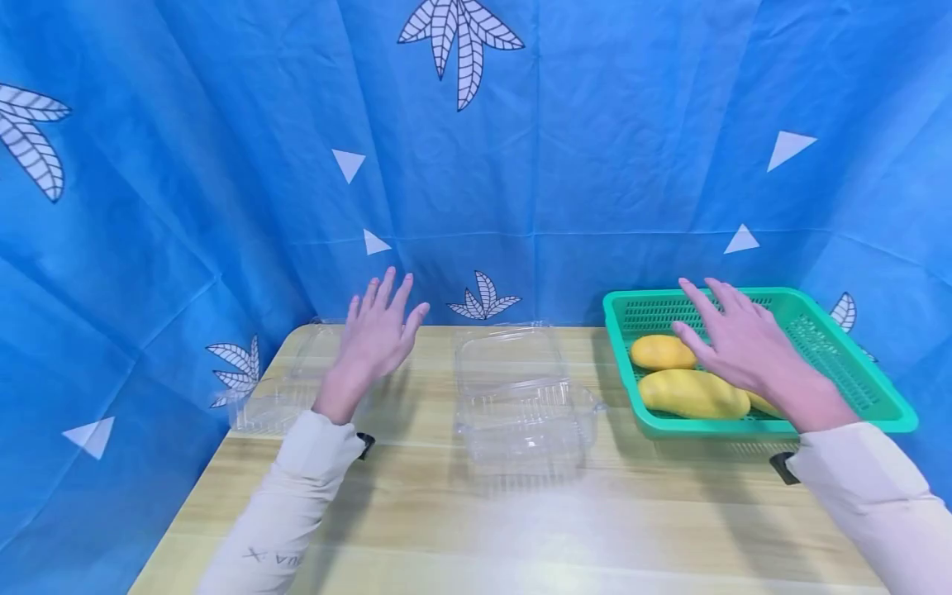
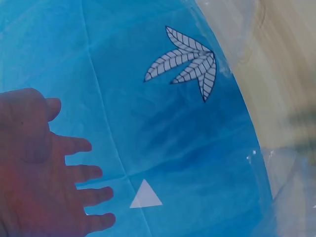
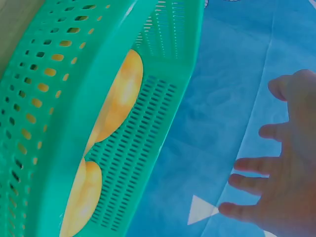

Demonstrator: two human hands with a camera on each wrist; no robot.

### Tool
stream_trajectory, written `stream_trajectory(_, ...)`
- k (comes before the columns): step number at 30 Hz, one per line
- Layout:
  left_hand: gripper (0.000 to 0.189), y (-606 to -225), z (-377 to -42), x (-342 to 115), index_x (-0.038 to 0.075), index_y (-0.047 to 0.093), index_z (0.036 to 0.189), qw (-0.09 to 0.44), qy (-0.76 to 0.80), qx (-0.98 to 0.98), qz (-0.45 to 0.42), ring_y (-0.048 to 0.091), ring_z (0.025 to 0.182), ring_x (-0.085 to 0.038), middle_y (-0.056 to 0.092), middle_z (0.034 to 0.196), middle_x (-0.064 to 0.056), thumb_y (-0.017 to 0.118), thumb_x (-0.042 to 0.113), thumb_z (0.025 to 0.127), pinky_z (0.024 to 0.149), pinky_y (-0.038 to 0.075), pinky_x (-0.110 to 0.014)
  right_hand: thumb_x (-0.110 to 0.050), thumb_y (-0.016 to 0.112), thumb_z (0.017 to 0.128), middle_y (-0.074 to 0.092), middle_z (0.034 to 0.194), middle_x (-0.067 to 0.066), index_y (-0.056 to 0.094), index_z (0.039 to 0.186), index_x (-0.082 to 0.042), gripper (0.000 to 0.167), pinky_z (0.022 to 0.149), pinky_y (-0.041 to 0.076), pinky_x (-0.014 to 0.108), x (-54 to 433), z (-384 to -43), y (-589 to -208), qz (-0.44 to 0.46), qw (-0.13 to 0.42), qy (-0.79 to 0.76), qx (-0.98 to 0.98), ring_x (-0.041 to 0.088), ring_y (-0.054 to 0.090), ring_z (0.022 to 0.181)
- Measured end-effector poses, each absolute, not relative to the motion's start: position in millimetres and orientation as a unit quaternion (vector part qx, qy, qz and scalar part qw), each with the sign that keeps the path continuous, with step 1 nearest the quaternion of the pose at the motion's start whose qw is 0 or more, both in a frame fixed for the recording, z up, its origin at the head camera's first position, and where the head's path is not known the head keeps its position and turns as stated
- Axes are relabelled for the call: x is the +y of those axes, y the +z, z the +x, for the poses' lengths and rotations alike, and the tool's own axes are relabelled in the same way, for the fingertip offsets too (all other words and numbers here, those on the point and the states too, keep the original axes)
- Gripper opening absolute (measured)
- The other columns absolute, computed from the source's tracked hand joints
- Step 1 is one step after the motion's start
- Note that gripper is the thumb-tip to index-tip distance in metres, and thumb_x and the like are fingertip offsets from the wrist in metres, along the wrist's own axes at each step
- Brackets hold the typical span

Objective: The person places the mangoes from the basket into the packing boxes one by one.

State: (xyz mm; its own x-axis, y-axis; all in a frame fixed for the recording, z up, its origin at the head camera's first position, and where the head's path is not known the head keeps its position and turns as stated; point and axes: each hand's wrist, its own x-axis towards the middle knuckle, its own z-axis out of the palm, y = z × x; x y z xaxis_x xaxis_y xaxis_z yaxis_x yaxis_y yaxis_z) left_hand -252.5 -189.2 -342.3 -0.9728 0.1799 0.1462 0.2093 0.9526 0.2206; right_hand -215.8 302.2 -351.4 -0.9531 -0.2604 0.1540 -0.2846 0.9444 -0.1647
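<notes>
My left hand (image 1: 378, 335) is held up over the left side of the table, fingers straight and spread, nothing in it. Beneath and beside it lies a clear plastic clamshell box (image 1: 271, 406), partly hidden by the arm. My right hand (image 1: 747, 339), also spread and holding nothing, hovers above a green plastic basket (image 1: 885, 405). Inside the basket are yellow mangoes (image 1: 692, 394), one partly covered by the wrist. In the right wrist view, the mangoes (image 3: 126, 89) show past the basket's rim. Another clear clamshell box (image 1: 524, 413) stands with its lid raised between the hands.
Blue cloth (image 1: 595, 165) with white leaf and triangle prints hangs behind and at both sides of the wooden table (image 1: 416, 512). The basket stands at the table's back right, close to the cloth. A bright reflection lies on the front middle of the tabletop.
</notes>
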Motion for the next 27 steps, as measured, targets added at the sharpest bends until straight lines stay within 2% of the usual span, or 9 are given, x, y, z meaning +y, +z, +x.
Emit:
stream_trajectory(7, 0.074, -358, -234, -177, 0.008, 0.023, 0.163, 0.055, -0.169, -0.976, -0.125, 0.019, 0.151, -0.046, 0.017, 0.166, -0.024, 0.02, 0.058, 0.108, 0.12, 0.017, -0.06, -0.051, 0.043, 0.107, 0.023, 0.158, 0.036, 0.01, 0.165, -0.014, 0.077, 0.101, 0.027, 0.079, 313, -206, -355, 0.14, 0.036, 0.125, -0.981, 0.061, 0.027, 0.138)
stream_trajectory(12, 0.074, -373, -217, -165, 0.005, 0.031, 0.159, 0.018, -0.208, -0.97, -0.127, 0.028, 0.148, -0.046, 0.029, 0.161, -0.026, 0.021, 0.058, 0.108, 0.117, 0.023, -0.062, -0.056, 0.043, 0.105, 0.022, 0.158, 0.036, 0.01, 0.165, -0.012, 0.081, 0.099, 0.027, 0.081, 324, -201, -365, 0.131, 0.003, 0.134, -0.982, 0.062, 0.026, 0.138)
stream_trajectory(20, 0.076, -397, -196, -155, -0.001, 0.044, 0.151, -0.048, -0.273, -0.956, -0.093, 0.04, 0.141, -0.045, 0.044, 0.152, -0.025, 0.025, 0.059, 0.108, 0.114, 0.031, -0.06, -0.044, 0.053, 0.105, 0.039, 0.147, 0.039, 0.026, 0.156, 0.006, 0.076, 0.096, 0.036, 0.076, 333, -198, -380, 0.169, -0.012, 0.169, -0.971, 0.057, 0.041, 0.13)
stream_trajectory(27, 0.08, -415, -186, -149, -0.002, 0.054, 0.14, -0.134, -0.3, -0.941, -0.079, 0.058, 0.124, -0.041, 0.062, 0.133, -0.02, 0.03, 0.065, 0.105, 0.104, 0.044, -0.057, -0.037, 0.063, 0.102, 0.052, 0.136, 0.035, 0.039, 0.146, 0.01, 0.069, 0.092, 0.046, 0.067, 334, -202, -388, 0.194, -0.044, 0.184, -0.963, 0.05, 0.054, 0.121)
